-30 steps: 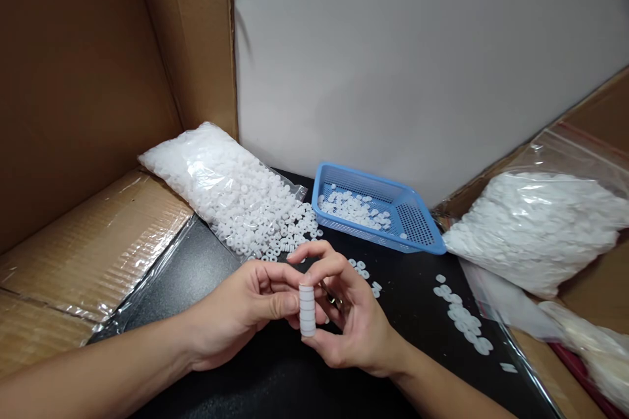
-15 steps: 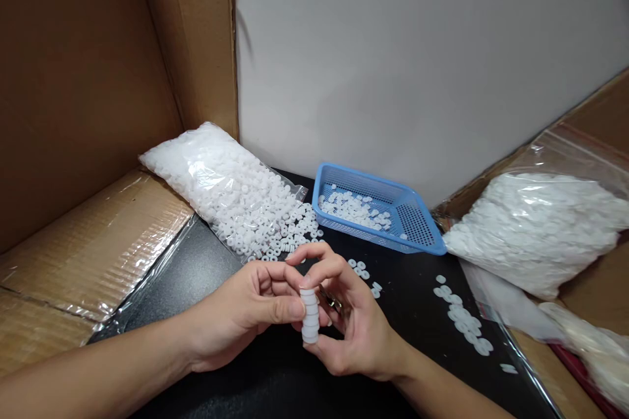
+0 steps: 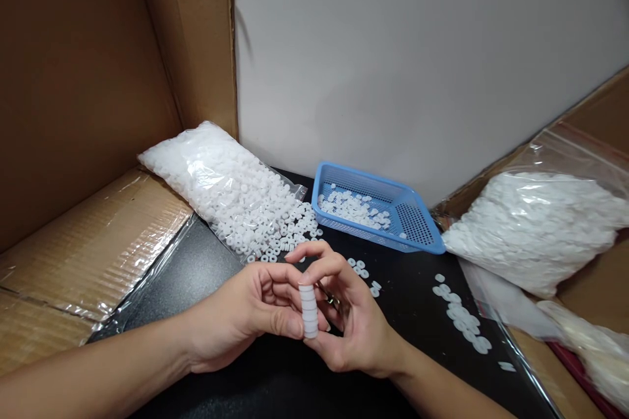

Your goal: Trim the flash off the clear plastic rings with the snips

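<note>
A short upright stack of white plastic washers (image 3: 308, 311) stands between my two hands, above the black table surface (image 3: 196, 275). My right hand (image 3: 356, 324) pinches the stack end to end, index fingertip on top and thumb underneath. From the side, the thumb and fingers of my left hand (image 3: 246, 304) press against the washers. A small shiny metal piece (image 3: 333, 301) shows by the right fingers; what it is I cannot make out. Loose ring-shaped washers (image 3: 289, 232) spill from a clear bag (image 3: 206, 160) just beyond my left hand.
Behind my hands is a blue perforated basket (image 3: 422, 242) with small white discs inside. More white discs (image 3: 462, 317) lie in a row at right, beside a clear bag of white pieces (image 3: 545, 229). Cardboard (image 3: 88, 229) borders the left, and a pale wall (image 3: 393, 46) the back.
The stacked washers look straighter and more evenly lined up. My left thumb has slid slightly downward along the stack, showing more of its side. My right hand keeps its pinch.
</note>
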The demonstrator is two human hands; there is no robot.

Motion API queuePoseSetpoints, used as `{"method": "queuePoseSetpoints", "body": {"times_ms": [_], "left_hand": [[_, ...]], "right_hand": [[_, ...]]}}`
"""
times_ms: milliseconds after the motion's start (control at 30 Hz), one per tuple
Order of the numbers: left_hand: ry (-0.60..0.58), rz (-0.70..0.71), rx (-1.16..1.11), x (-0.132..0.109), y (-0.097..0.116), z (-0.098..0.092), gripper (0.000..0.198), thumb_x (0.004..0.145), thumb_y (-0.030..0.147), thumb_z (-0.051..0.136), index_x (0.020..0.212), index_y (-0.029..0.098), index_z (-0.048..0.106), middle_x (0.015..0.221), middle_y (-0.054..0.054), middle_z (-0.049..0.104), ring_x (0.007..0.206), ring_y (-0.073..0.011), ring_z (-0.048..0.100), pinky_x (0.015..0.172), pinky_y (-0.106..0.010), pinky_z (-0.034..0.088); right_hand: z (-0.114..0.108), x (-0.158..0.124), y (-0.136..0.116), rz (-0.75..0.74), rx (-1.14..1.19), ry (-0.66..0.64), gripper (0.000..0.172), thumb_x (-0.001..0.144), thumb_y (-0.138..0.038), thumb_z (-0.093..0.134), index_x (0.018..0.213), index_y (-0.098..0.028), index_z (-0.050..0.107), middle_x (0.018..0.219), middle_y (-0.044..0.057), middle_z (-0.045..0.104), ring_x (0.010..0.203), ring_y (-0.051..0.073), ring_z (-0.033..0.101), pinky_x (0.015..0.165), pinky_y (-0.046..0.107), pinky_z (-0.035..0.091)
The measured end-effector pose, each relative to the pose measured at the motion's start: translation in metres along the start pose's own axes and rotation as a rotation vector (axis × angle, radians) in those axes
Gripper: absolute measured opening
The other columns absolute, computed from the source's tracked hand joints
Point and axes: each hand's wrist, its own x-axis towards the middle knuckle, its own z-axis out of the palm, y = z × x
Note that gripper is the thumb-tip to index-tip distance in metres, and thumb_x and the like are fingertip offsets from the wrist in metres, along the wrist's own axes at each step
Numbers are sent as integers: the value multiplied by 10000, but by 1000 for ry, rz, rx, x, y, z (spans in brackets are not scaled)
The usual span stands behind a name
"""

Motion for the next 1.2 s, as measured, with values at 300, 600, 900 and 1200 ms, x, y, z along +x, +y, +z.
{"method": "queuePoseSetpoints", "body": {"times_ms": [300,600,900,1200], "left_hand": [[39,22,11,2,-4,-2,224,633,177,929,782,161,764,782,-22,789,849,-159,742,781,-223,537],[25,28,-4,2,-3,-3,206,678,237,923,808,160,782,826,-31,808,863,-160,747,835,-239,532],[46,50,-9,3,-6,-5,172,719,237,899,829,169,785,832,-36,814,858,-169,750,856,-264,534],[63,81,24,3,-4,-6,319,754,415,862,891,143,766,886,-81,789,845,-179,710,790,-268,513]], "right_hand": [[3,1,-6,36,-32,12,461,710,-97,745,1062,-336,567,1295,25,451,784,100,611,623,238,507],[-1,1,-1,8,-28,9,481,703,-106,751,1086,-346,584,1300,25,458,785,109,592,649,262,518],[0,1,-2,2,-5,9,495,712,-81,728,1101,-358,597,1296,20,465,809,106,604,642,235,514],[0,3,-5,21,-43,39,466,726,-87,714,1081,-367,603,1269,12,474,733,82,572,614,232,522]]}}
